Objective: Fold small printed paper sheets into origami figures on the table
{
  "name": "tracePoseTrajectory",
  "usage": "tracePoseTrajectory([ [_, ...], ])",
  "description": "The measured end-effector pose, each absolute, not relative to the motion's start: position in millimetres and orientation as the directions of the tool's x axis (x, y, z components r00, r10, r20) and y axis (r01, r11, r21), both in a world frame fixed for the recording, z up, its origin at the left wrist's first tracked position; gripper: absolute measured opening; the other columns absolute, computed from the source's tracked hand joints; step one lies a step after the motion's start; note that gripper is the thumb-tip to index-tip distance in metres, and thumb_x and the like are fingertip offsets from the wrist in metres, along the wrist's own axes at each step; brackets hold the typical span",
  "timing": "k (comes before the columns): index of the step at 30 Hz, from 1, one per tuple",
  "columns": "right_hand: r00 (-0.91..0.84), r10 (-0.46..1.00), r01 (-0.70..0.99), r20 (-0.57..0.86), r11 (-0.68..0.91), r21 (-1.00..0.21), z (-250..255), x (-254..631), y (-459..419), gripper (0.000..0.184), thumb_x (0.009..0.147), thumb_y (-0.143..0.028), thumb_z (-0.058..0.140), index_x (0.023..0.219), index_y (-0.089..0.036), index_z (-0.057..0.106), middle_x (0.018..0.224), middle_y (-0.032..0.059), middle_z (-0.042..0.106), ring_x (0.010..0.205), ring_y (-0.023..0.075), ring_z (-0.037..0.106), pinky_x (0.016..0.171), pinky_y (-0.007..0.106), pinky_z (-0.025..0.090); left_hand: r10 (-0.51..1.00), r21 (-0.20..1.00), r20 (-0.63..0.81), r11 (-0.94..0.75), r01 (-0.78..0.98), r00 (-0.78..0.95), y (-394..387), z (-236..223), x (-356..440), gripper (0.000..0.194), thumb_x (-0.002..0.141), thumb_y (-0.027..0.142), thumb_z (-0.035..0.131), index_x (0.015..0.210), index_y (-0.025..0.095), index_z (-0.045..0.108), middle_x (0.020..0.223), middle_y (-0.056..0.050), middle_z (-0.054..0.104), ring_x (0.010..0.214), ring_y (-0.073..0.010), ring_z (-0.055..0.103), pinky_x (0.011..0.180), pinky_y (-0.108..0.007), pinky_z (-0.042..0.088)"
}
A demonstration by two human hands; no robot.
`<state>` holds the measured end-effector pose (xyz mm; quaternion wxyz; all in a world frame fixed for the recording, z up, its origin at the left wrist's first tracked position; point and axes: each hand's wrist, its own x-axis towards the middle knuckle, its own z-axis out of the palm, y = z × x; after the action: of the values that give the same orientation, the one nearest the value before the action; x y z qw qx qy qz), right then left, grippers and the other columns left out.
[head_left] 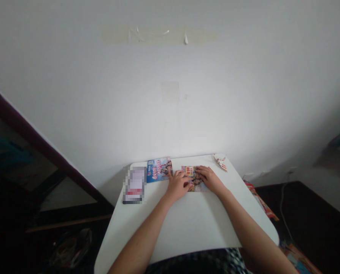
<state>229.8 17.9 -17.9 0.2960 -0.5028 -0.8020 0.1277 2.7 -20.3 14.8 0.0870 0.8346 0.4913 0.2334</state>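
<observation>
A colourful printed leaflet (pixel 197 185) with a yellow-and-red price mark lies on the white table (pixel 193 224) between my hands. My left hand (pixel 178 185) is bent over its left side, thumb and fingers closed down on the paper. On the upper right part of the same leaflet, my right hand (pixel 211 179) holds the paper with its fingers together. Parts of the leaflet are hidden under both hands. Just left of my left hand is a blue printed leaflet (pixel 158 169), and one of my left fingers reaches its right edge.
A phone (pixel 134 185) with a blurred-out screen lies at the table's left edge. A crumpled piece of paper (pixel 220 161) sits at the back right corner. Behind the table rises a white wall (pixel 170 125). A dark-framed panel (pixel 24 118) leans at left; a cable (pixel 282 205) runs down at right.
</observation>
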Motion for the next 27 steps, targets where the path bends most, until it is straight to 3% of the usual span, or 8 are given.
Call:
tracePoseTrajectory([
  [4,-0.299,0.845,0.731,0.444,0.502,-0.462,-9,230,13,0.038,0.098,-0.021,0.049,0.129,-0.025,0.072,0.142,0.0091,0.065,0.139,0.0282,0.053,0.120,0.057,0.039,0.861,0.343,0.333,-0.491,0.801,0.385,-19,14,4,0.024,0.091,0.037,0.068,0.114,0.035,0.076,0.123,-0.004,0.072,0.128,-0.0277,0.054,0.124,-0.072,-0.002],
  [7,-0.251,0.830,0.773,0.499,0.482,-0.413,-6,223,8,0.039,0.100,-0.023,0.048,0.131,-0.024,0.071,0.140,0.0108,0.066,0.136,0.0295,0.055,0.120,0.057,0.039,0.843,0.291,0.373,-0.504,0.813,0.389,-18,10,6,0.035,0.094,0.034,0.064,0.128,0.035,0.069,0.144,-0.006,0.064,0.141,-0.0297,0.047,0.126,-0.071,-0.004],
  [11,-0.292,0.857,0.822,0.425,0.452,-0.347,-14,206,5,0.044,0.102,-0.022,0.042,0.138,-0.018,0.065,0.145,0.0137,0.062,0.140,0.0295,0.052,0.122,0.054,0.038,0.860,0.282,0.326,-0.485,0.828,0.392,-17,2,10,0.047,0.100,0.035,0.051,0.146,0.032,0.055,0.159,-0.007,0.051,0.151,-0.0295,0.038,0.126,-0.070,-0.007],
  [15,-0.358,0.868,0.841,0.344,0.460,-0.285,-21,196,3,0.052,0.104,-0.025,0.037,0.155,-0.018,0.047,0.161,0.0133,0.045,0.150,0.0270,0.041,0.123,0.051,0.037,0.873,0.251,0.303,-0.460,0.852,0.382,-18,-5,11,0.052,0.104,0.039,0.040,0.155,0.033,0.045,0.164,-0.006,0.044,0.154,-0.0288,0.035,0.126,-0.070,-0.007],
  [20,-0.324,0.906,0.892,0.272,0.389,-0.230,-19,198,-2,0.053,0.106,-0.031,0.033,0.159,-0.027,0.039,0.165,0.0085,0.036,0.154,0.0274,0.034,0.125,0.061,0.025,0.860,0.212,0.333,-0.469,0.858,0.387,-18,-9,9,0.053,0.104,0.043,0.038,0.156,0.037,0.042,0.165,-0.004,0.041,0.155,-0.0290,0.034,0.125,-0.072,-0.006],
  [27,-0.217,0.930,0.927,0.297,0.291,-0.234,-19,201,-5,0.054,0.107,-0.039,0.032,0.158,-0.022,0.041,0.166,0.0134,0.033,0.155,0.0320,0.031,0.124,0.068,0.017,0.872,0.210,0.339,-0.436,0.875,0.353,-16,-12,6,0.057,0.101,0.050,0.044,0.157,0.036,0.042,0.162,-0.006,0.045,0.156,-0.0337,0.030,0.122,-0.075,-0.009],
])
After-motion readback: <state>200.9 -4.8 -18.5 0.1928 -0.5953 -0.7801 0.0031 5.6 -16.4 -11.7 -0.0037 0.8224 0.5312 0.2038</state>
